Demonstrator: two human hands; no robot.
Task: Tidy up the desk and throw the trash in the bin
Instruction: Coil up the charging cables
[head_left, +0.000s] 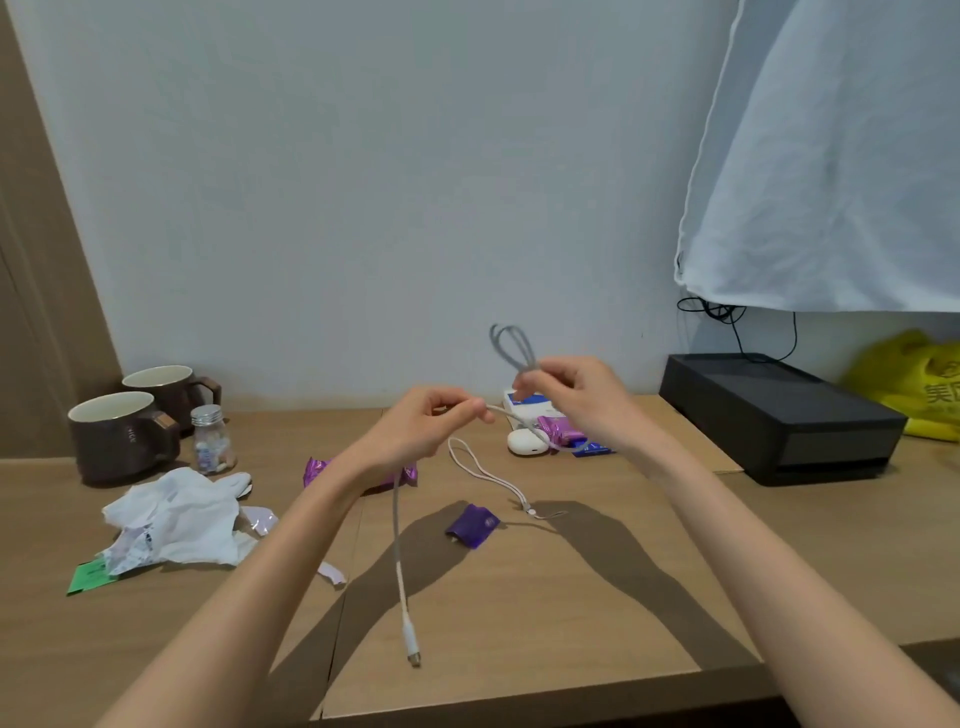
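I see the grey cable (396, 525) partly folded into loops above the desk (52, 639), its white plug end hanging down near the front. On the left lies crumpled white paper (176, 514); mid-desk, a purple wrapper (471, 525).

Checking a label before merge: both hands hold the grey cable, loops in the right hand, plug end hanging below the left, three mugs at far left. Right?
Wrong count: the head view shows two mugs, not three, at far left. The rest stands: both hands hold the cable, loops in the right hand, plug end hanging below the left hand.
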